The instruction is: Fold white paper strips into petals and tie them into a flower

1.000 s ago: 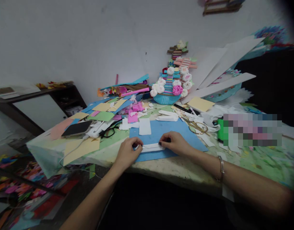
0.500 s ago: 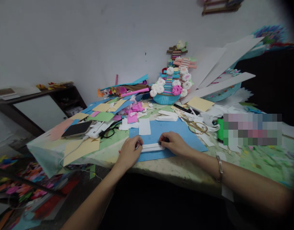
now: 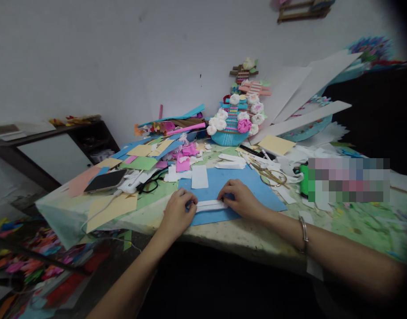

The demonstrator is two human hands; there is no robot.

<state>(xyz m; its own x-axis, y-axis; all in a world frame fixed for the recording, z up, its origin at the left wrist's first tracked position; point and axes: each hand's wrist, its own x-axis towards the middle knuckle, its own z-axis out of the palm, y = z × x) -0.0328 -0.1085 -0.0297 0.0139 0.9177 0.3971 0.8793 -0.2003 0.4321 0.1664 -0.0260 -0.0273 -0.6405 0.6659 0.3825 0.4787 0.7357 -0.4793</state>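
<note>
A narrow folded strip of white paper [image 3: 210,205] lies across the near part of a blue sheet [image 3: 219,180]. My left hand [image 3: 180,208] pinches the strip's left end, its fingers curled. At the right end, my right hand [image 3: 240,198] has thumb and fingers closed on the strip; a bracelet circles that wrist. Just beyond the hands, a small white paper rectangle [image 3: 199,177] rests on the blue sheet. Farther back lie more folded white pieces [image 3: 230,162]. The fingertips are partly hidden.
Gold-handled scissors [image 3: 273,177] and a green object [image 3: 304,179] stand to the right. At left are a phone [image 3: 105,180], eyeglasses [image 3: 151,184], a cable and coloured paper [image 3: 140,162]. A blue flower-covered paper model [image 3: 231,126] stands by the wall.
Both hands have shifted their fingers slightly along the strip. The right fingers have curled lower onto its end. The strip itself has barely moved.
</note>
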